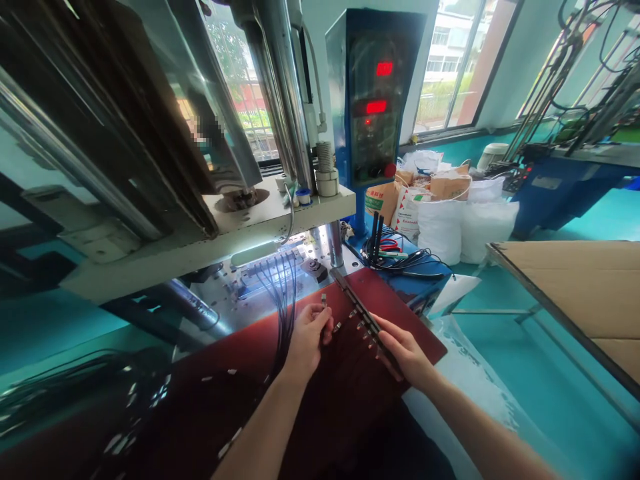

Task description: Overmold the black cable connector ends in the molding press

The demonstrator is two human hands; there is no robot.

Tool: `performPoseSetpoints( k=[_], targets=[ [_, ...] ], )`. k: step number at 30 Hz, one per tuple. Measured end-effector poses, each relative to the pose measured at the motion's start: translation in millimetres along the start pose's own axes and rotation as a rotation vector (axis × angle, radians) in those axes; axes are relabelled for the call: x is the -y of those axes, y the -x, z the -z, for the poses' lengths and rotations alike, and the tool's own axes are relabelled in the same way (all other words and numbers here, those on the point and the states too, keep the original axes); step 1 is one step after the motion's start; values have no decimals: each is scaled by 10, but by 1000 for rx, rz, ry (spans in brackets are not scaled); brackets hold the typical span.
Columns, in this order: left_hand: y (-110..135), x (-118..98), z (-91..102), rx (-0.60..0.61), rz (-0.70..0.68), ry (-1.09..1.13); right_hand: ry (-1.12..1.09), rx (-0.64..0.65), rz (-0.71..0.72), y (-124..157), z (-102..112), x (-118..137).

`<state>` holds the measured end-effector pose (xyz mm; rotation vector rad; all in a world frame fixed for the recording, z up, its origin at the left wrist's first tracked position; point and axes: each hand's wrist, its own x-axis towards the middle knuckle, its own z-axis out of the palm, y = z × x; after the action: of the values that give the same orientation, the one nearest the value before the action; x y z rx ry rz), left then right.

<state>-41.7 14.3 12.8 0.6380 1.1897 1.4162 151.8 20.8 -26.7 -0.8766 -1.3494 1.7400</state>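
My left hand (307, 337) is closed, pinching a small metal-tipped cable connector (324, 300) that points up between thumb and fingers. My right hand (406, 350) grips a long dark metal bar (361, 310) by its near end, the thumb along it. Several small metal connectors (359, 325) stick out from the bar's left edge. The bar lies slantwise over a red-brown board (395, 297), its far end toward the press. Thin black cables (285, 300) run from the press bed down beside my left hand.
The press (330, 243) stands ahead with a lit metal bed (240, 280). A blue control box (370, 100) shows red digits. Black cables with pale connectors (160, 390) lie at left. Tools and cables (400, 257) lie on a blue surface. A cardboard-topped table (575, 267) is at right.
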Motion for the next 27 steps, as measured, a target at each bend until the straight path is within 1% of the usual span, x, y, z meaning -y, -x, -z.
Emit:
performPoseSetpoints(
  k=[3, 6, 11, 16, 20, 23, 25, 27],
  targets=[
    [-36, -28, -44, 39, 104, -8, 3, 36, 10, 12, -4, 8],
    [-82, -53, -78, 77, 157, -7, 21, 64, 14, 25, 5, 4],
    [-118, -40, -82, 118, 164, -45, 60, 78, 1, 28, 23, -17],
    [-120, -51, -86, 90, 173, -57, 148, 86, 10, 27, -6, 6],
    [-127, -65, -101, 100, 157, 15, 195, 94, 8, 23, -42, 37],
    [-136, -36, -103, 99, 95, -12, 185, 99, 3, 25, -45, 43],
    [-143, -13, -93, 71, 47, -27, 152, 75, 0, 28, -36, 35],
    [-150, -7, -73, 25, 27, -4, 107, 46, -7, 28, -21, 20]
  ],
)
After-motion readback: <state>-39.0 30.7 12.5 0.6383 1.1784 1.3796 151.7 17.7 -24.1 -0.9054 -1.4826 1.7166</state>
